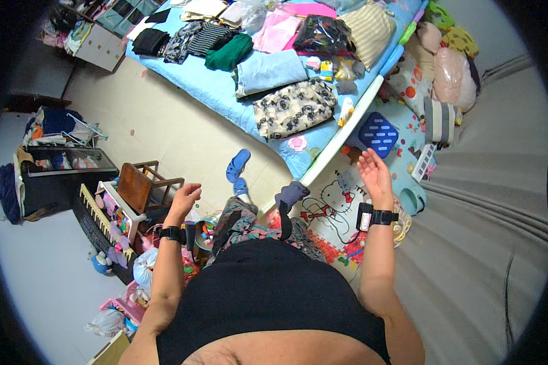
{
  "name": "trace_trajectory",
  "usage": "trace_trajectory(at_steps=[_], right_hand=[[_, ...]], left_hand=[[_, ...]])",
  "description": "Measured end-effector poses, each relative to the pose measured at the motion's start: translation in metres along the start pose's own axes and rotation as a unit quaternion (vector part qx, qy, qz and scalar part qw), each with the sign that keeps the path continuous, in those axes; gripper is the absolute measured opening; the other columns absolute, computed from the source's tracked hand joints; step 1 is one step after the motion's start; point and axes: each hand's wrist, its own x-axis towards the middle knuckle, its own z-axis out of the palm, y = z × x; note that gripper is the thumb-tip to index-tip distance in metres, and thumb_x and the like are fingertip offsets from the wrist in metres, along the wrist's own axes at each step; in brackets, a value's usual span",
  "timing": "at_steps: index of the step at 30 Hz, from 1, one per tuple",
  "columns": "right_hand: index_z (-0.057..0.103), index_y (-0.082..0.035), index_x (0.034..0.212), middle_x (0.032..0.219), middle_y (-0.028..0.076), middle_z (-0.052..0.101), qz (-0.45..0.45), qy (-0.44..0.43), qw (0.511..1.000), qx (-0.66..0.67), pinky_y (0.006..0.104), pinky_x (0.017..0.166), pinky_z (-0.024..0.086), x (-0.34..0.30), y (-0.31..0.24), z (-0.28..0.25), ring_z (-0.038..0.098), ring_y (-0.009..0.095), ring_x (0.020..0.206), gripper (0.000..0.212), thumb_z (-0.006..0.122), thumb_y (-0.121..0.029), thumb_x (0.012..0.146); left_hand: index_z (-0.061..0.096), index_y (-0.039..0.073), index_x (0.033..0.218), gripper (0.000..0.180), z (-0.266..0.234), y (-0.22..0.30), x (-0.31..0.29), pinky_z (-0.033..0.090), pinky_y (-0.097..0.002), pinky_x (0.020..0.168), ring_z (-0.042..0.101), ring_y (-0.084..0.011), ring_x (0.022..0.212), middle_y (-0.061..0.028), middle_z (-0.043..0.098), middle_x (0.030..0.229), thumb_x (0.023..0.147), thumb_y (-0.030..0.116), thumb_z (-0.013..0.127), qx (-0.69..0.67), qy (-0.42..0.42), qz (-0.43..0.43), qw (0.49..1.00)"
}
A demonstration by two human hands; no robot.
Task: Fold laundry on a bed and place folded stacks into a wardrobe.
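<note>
My left hand is held out at the left, fingers loosely bent and apart, holding nothing. It is nearest to a brown wooden chair, with a gap between them. My right hand reaches out at the right, palm partly up and fingers stretched, also empty. In the picture its fingertips lie just below a dark blue slotted plastic stool; contact is not visible. Ahead is a bed with a light blue sheet. On it lie a folded black-and-cream patterned cloth, folded light blue jeans and a dark green garment.
A pale bed rail runs along the bed's right side. Beyond it are a cartoon play mat, a teal potty-like tub and a grey curtain. A toy-filled shelf and plastic bags crowd the left.
</note>
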Motion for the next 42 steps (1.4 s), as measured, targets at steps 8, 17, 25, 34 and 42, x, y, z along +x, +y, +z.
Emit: trace_trajectory(at_steps=[8, 17, 25, 34, 42], right_hand=[[0.060, -0.004, 0.112, 0.101, 0.007, 0.063, 0.025, 0.052, 0.998, -0.027, 0.0364, 0.087, 0.051, -0.002, 0.131, 0.123, 0.061, 0.020, 0.093, 0.022, 0.056, -0.016, 0.093], [0.062, -0.004, 0.109, 0.098, 0.009, 0.066, 0.073, -0.036, 0.994, -0.070, 0.0359, 0.083, 0.053, 0.014, 0.309, 0.355, 0.064, 0.021, 0.088, 0.020, 0.058, -0.016, 0.093], [0.061, -0.002, 0.109, 0.100, 0.010, 0.064, 0.068, -0.113, 0.981, -0.143, 0.0372, 0.082, 0.054, 0.030, 0.422, 0.510, 0.064, 0.024, 0.091, 0.024, 0.062, -0.017, 0.090], [0.059, -0.002, 0.112, 0.105, 0.011, 0.061, 0.145, -0.127, 0.963, -0.186, 0.0348, 0.081, 0.054, 0.030, 0.499, 0.570, 0.062, 0.022, 0.091, 0.027, 0.062, -0.018, 0.090], [0.059, -0.003, 0.112, 0.105, 0.010, 0.061, 0.148, -0.153, 0.949, -0.232, 0.0344, 0.080, 0.054, 0.020, 0.521, 0.611, 0.062, 0.021, 0.089, 0.026, 0.059, -0.017, 0.091]], left_hand=[[0.058, 0.004, 0.121, 0.034, -0.123, -0.107, 0.078, 0.044, -0.0211, 0.069, 0.059, -0.0084, 0.081, -0.0015, 0.065, 0.099, 0.092, 0.022, 0.060, -0.126, 0.005, -0.027, 0.992], [0.058, 0.005, 0.117, 0.028, -0.324, -0.224, 0.121, 0.045, -0.0175, 0.058, 0.063, -0.0100, 0.077, -0.0022, 0.067, 0.095, 0.093, 0.020, 0.058, -0.401, 0.090, -0.094, 0.907], [0.059, 0.007, 0.119, 0.032, -0.433, -0.310, 0.108, 0.053, -0.0291, 0.082, 0.065, -0.0179, 0.095, -0.0068, 0.066, 0.109, 0.094, 0.026, 0.058, -0.583, 0.117, -0.081, 0.800], [0.058, 0.008, 0.122, 0.034, -0.460, -0.394, 0.068, 0.049, -0.0327, 0.091, 0.060, -0.0205, 0.107, -0.0072, 0.063, 0.116, 0.093, 0.027, 0.059, -0.640, 0.174, -0.133, 0.736], [0.059, 0.006, 0.118, 0.032, -0.474, -0.399, 0.053, 0.049, -0.0328, 0.091, 0.062, -0.0204, 0.102, -0.0074, 0.065, 0.111, 0.092, 0.025, 0.060, -0.672, 0.216, -0.121, 0.698]])
